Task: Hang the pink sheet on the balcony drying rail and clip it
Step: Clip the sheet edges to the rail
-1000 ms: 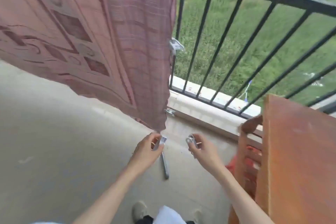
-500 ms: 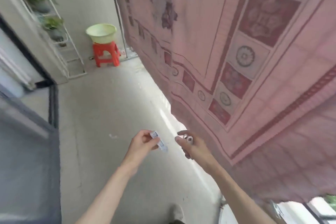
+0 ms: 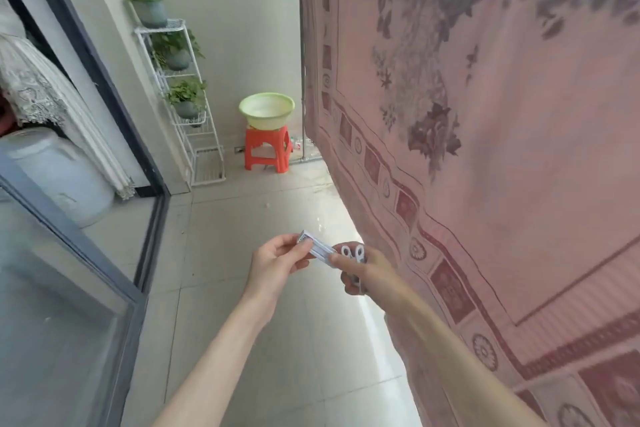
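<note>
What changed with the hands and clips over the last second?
The hands came together: the right hand now pinches the end of the white clip that the left hand holds, where before they were apart. The view swung from the railing to the far wall. The right hand still keeps its own clips; the pink sheet stays draped.

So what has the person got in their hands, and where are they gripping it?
Left hand pinches one end of a white clip; the right hand touches its other end and holds more clips in its palm.
</note>
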The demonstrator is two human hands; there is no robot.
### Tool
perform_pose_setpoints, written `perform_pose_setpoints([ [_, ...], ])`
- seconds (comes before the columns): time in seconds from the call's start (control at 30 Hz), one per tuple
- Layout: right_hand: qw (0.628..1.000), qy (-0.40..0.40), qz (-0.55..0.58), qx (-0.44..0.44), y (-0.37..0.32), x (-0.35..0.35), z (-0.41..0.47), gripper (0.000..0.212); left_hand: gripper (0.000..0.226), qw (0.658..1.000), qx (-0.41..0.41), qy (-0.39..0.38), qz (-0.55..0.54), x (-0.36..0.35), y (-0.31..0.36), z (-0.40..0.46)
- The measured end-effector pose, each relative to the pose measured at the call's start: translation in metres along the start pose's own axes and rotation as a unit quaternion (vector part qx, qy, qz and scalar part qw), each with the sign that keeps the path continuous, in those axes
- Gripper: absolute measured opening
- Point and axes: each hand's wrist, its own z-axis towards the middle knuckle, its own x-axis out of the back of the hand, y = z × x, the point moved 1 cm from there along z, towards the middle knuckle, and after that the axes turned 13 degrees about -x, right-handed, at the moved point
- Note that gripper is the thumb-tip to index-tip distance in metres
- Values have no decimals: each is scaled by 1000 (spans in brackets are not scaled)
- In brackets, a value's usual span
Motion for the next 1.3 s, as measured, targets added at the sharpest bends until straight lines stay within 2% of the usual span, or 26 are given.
perform_pose_setpoints([
  [0.1,998,-42,-28,24,-44,-10,64,12,8,1000,-9,23,-1,18,11,69],
  [0.2,998,-22,-33,42,-81,-25,136,13,10,999,-15,28,4,42,17,140],
  [0.33,999,4,11,49,-137,-43,234,10,19,997,-21,-25,72,85,24,241],
  [0.43,998,6,-12,63,-178,-56,307,10,16,987,-47,-65,137,118,31,319],
  [0.63,992,-10,-100,75,-267,-85,421,6,10,968,-108,-96,206,167,65,460],
  [0.77,997,-2,-19,70,-306,-90,497,14,7,964,-97,-131,210,174,70,548],
  [0.83,997,6,6,78,-325,-88,536,9,6,962,-97,-142,213,171,66,595],
  [0.97,993,66,-17,93,-374,-71,619,23,8,961,-107,-157,203,162,58,694],
  [1.07,987,119,-7,103,-419,-43,684,25,11,953,-126,-174,212,152,65,776],
  [1.17,978,166,-2,128,-484,-8,744,21,10,944,-141,-178,238,140,86,870],
  [1.3,958,222,-23,179,-576,34,805,30,19,940,-174,-179,234,119,119,984],
])
